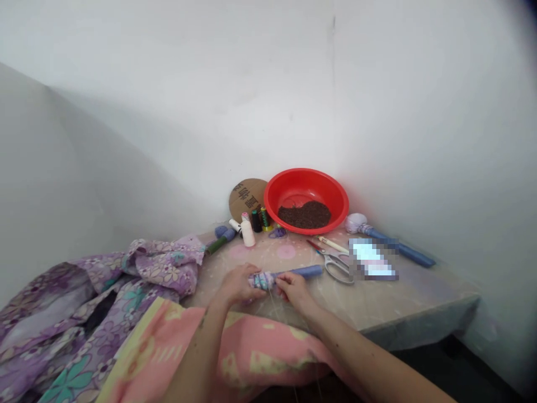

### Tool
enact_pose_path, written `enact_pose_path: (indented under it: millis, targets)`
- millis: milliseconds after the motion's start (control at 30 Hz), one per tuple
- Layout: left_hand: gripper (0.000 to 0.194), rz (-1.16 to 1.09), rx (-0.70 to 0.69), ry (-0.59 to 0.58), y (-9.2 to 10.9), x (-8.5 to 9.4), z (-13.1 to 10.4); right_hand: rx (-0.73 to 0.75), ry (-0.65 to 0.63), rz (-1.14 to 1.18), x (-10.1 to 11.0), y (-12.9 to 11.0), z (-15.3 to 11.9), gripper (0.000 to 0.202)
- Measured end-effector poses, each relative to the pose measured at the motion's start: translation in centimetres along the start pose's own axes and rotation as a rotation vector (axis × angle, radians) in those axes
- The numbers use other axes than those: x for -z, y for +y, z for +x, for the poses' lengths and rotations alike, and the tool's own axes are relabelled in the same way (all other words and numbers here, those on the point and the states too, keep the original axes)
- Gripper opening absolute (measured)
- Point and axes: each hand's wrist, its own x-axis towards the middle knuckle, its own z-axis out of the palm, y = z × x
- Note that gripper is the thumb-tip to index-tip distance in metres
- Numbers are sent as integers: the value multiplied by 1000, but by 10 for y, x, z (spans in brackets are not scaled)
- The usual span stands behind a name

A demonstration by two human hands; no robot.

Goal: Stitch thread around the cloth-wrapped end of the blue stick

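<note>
My left hand [238,284] is wrapped round the floral cloth head [260,280] of a stick-like item at the table's front. The item's blue handle [308,272] points right and lies just above the table. My right hand [289,285] is closed in a pinch beside the cloth head, where a thin thread [273,298] hangs down; its fingertips seem to hold the thread, too small to make out surely. Scissors [338,266] with grey handles lie to the right of my right hand.
A red basin [306,226] with dark grains stands at the back, near thread spools [248,234] and a cardboard disc [241,196]. Floral fabric [138,280] covers the left, pink cloth [251,347] the front edge. Another blue-handled item [403,250] and a blurred bright object [371,259] lie right.
</note>
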Motion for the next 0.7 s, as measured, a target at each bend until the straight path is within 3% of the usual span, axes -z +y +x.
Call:
enact_pose_path:
  millis: [100, 267, 467, 700]
  targets:
    - [36, 48, 81, 15, 7, 0, -5, 41, 6, 14, 1, -2, 2, 18]
    - [34, 155, 150, 168, 14, -10, -1, 31, 13, 16, -5, 1, 10, 17]
    - [32, 146, 135, 163, 12, -21, 5, 81, 44, -183, -6, 16, 12, 19]
    - [32, 118, 128, 179, 8, -23, 5, 261, 117, -358, -1, 7, 5, 19]
